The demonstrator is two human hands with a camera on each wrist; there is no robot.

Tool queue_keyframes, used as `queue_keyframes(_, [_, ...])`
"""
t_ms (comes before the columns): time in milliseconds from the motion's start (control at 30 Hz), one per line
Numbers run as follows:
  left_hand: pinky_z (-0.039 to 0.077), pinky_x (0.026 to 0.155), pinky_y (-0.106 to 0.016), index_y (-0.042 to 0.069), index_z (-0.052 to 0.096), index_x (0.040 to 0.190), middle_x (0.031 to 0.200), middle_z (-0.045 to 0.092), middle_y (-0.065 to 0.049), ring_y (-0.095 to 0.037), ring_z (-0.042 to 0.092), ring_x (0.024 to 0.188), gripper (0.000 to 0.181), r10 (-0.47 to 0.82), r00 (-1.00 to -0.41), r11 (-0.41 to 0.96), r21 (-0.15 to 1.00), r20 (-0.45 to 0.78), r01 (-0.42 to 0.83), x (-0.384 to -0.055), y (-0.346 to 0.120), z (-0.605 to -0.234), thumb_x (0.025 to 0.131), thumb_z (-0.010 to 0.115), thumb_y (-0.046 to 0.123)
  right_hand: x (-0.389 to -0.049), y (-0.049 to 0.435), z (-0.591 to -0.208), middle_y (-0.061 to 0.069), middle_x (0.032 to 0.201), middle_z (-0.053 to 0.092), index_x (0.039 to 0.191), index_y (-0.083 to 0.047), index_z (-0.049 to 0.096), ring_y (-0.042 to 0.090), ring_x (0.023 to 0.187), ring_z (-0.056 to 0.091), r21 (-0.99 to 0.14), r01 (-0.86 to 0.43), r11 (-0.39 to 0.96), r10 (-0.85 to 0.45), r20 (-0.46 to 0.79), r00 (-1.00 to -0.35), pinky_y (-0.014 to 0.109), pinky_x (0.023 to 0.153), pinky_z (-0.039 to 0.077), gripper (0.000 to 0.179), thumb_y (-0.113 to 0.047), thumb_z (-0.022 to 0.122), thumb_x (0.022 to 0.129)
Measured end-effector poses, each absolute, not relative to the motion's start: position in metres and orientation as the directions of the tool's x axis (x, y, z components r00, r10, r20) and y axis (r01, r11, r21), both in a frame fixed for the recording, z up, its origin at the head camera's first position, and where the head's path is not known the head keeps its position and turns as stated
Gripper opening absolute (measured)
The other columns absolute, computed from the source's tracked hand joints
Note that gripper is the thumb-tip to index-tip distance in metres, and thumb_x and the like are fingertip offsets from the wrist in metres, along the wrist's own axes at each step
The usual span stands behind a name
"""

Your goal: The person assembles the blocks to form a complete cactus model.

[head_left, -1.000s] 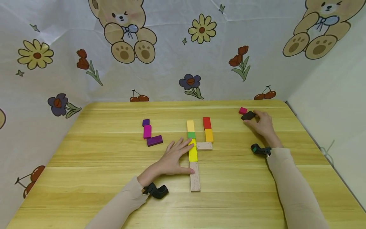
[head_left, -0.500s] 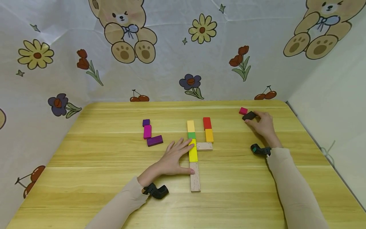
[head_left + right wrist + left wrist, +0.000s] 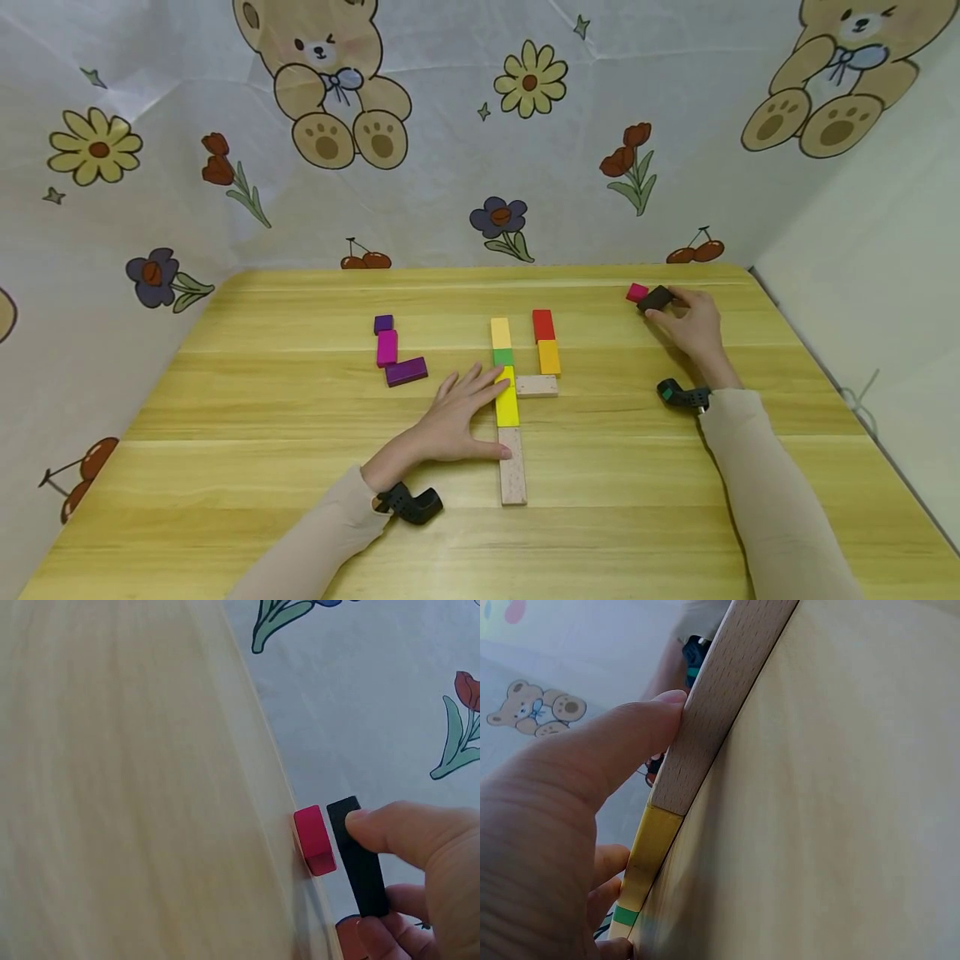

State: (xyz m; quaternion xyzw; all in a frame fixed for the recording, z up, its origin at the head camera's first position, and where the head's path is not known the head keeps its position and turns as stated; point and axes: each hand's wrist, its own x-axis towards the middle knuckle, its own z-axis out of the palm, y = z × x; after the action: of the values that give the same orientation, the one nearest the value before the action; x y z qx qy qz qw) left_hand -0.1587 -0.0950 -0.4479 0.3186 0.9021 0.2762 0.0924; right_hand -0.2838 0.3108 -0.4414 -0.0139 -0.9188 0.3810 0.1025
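At the back right in the head view, my right hand (image 3: 693, 329) pinches a black block (image 3: 655, 300) between thumb and fingers. The right wrist view has this block (image 3: 364, 874) tilted, a narrow gap from a small pink block (image 3: 315, 840). Fingers spread, my left hand (image 3: 450, 425) lies against a straight row of blocks. Its fingertips touch the yellow block (image 3: 507, 410) and its thumb tip rests on a long plain wooden block (image 3: 513, 479). Farther up the row come a green block (image 3: 503, 357) and a cream block (image 3: 500, 333).
Right of the row lie a short wooden block (image 3: 537, 386), an orange block (image 3: 549, 357) and a red block (image 3: 543, 325). Left of it are a dark purple block (image 3: 383, 324), a magenta block (image 3: 387, 348) and a purple block (image 3: 407, 372). A patterned cloth (image 3: 442, 183) hangs behind the table.
The black block in my right hand has shifted slightly right and up in the head view, tilting a little. The left hand stays in place on the row.
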Motion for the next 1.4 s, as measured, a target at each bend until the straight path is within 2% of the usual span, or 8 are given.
queue_keyframes(167, [-0.002,0.120,-0.056,0.017,0.030,0.155,0.165,0.012,0.002,-0.030,0.004,0.153,0.098,0.620,-0.784,0.647,0.557,0.014,0.522,-0.159,-0.097,-0.451,0.077,0.073,0.059,-0.283,0.303,-0.435,0.032,0.135,0.042,0.145,0.003,0.042,0.045,0.121,0.046,-0.716,-0.071,0.694,0.088,0.182,-0.979,0.050,0.094,0.041,0.066,-0.028,0.068,0.092])
queue_keyframes(367, [-0.003,0.120,-0.056,0.018,0.030,0.155,0.165,0.011,0.003,-0.029,0.003,0.153,0.098,0.617,-0.787,0.654,0.555,0.003,0.514,-0.160,-0.097,-0.451,0.077,0.073,0.059,-0.283,0.290,-0.422,0.029,0.138,0.043,0.146,0.002,0.042,0.043,0.123,0.045,-0.739,-0.093,0.667,0.066,0.183,-0.981,0.056,0.103,0.040,0.068,-0.029,0.069,0.092])
queue_keyframes(600, [-0.003,0.120,-0.056,0.017,0.030,0.155,0.165,0.012,0.002,-0.030,0.004,0.153,0.098,0.616,-0.788,0.651,0.560,0.004,0.512,-0.158,-0.098,-0.448,0.077,0.074,0.058,-0.298,0.249,-0.395,0.026,0.137,0.050,0.142,0.001,0.048,0.042,0.122,0.049,-0.728,-0.208,0.653,-0.051,0.232,-0.971,0.055,0.102,0.041,0.064,-0.025,0.072,0.089])
queue_keyframes(800, [-0.002,0.120,-0.056,0.018,0.031,0.155,0.165,0.012,0.003,-0.029,0.004,0.153,0.098,0.616,-0.788,0.654,0.556,0.003,0.513,-0.159,-0.097,-0.449,0.077,0.074,0.059,-0.320,0.201,-0.375,0.022,0.138,0.048,0.141,-0.001,0.050,0.039,0.121,0.050,-0.753,-0.246,0.611,-0.163,0.184,-0.969,0.054,0.105,0.041,0.063,-0.023,0.074,0.087])
queue_keyframes(1067, [-0.002,0.121,-0.054,0.019,0.031,0.155,0.165,0.012,0.004,-0.028,0.003,0.153,0.098,0.615,-0.788,0.656,0.561,-0.010,0.505,-0.160,-0.095,-0.448,0.077,0.074,0.059,-0.342,0.152,-0.383,0.021,0.135,0.052,0.137,0.001,0.054,0.039,0.119,0.055,-0.712,-0.334,0.618,-0.370,0.111,-0.922,0.050,0.103,0.046,0.061,-0.019,0.077,0.084])
queue_keyframes(1400, [-0.002,0.120,-0.056,0.019,0.032,0.154,0.165,0.013,0.005,-0.028,0.004,0.153,0.097,0.614,-0.789,0.650,0.570,-0.004,0.502,-0.159,-0.095,-0.448,0.076,0.075,0.059,-0.348,0.119,-0.393,0.019,0.131,0.057,0.137,-0.002,0.055,0.034,0.118,0.057,-0.672,-0.333,0.662,-0.479,-0.036,-0.877,0.049,0.104,0.044,0.060,-0.020,0.076,0.084])
